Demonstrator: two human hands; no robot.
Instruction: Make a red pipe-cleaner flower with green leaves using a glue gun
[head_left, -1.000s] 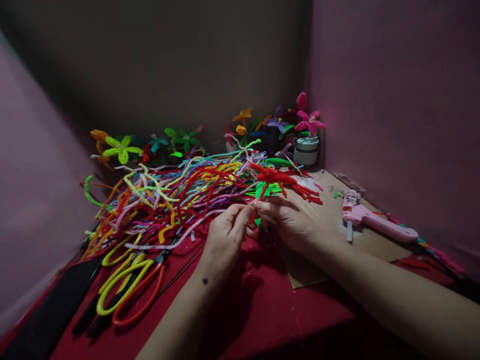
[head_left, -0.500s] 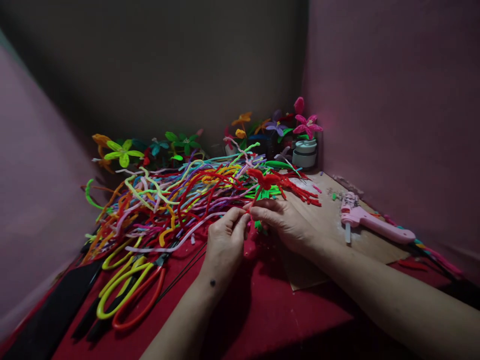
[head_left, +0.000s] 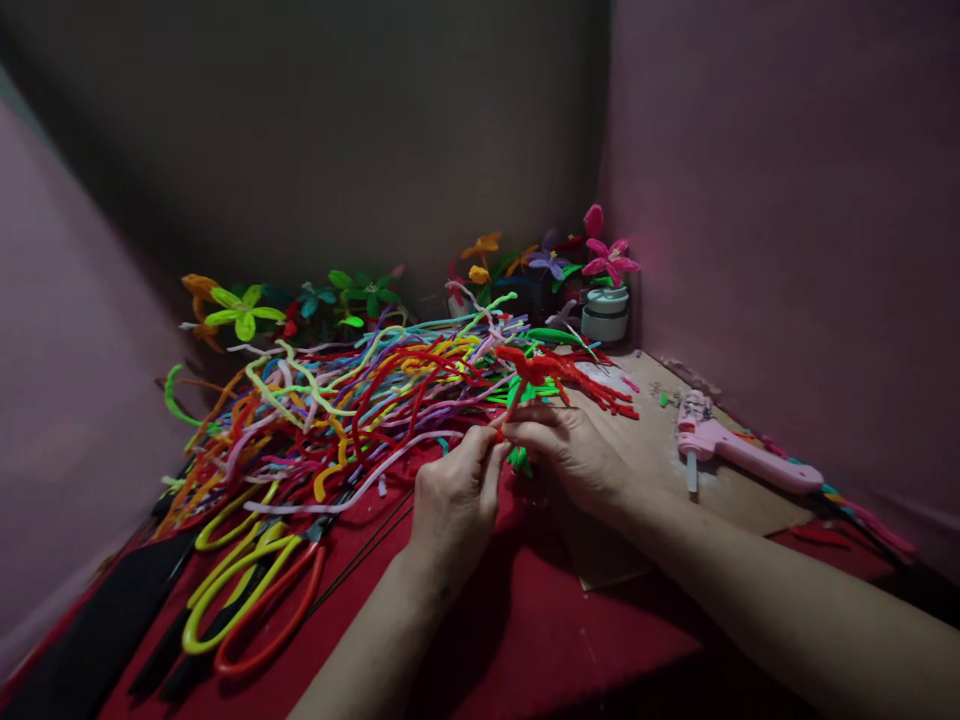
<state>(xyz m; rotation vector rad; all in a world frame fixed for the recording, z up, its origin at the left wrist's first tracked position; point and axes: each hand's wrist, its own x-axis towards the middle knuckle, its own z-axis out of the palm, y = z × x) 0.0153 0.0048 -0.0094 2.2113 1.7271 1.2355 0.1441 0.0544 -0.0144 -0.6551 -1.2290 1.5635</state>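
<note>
Both of my hands meet in the middle of a red-covered table (head_left: 570, 640). My left hand (head_left: 454, 500) pinches the stem of a red pipe-cleaner flower (head_left: 536, 365) with thumb and fingers closed. My right hand (head_left: 574, 450) grips the same stem just above, fingers curled, with a green piece showing below them. The red flower head stands up past my fingertips. A big tangle of pipe cleaners (head_left: 337, 400) in many colours lies just left of the hands.
Scissors (head_left: 247, 590) with yellow and red handles lie at the front left. A pink glue gun (head_left: 739, 455) rests on a brown board (head_left: 667, 470) at the right. Finished flowers (head_left: 244, 305) line the back wall, and more stand in a pot (head_left: 606, 310) in the corner.
The hands have stayed together on the red flower, with the left fingers shifting slightly along the stem. The view has tipped up a little.
</note>
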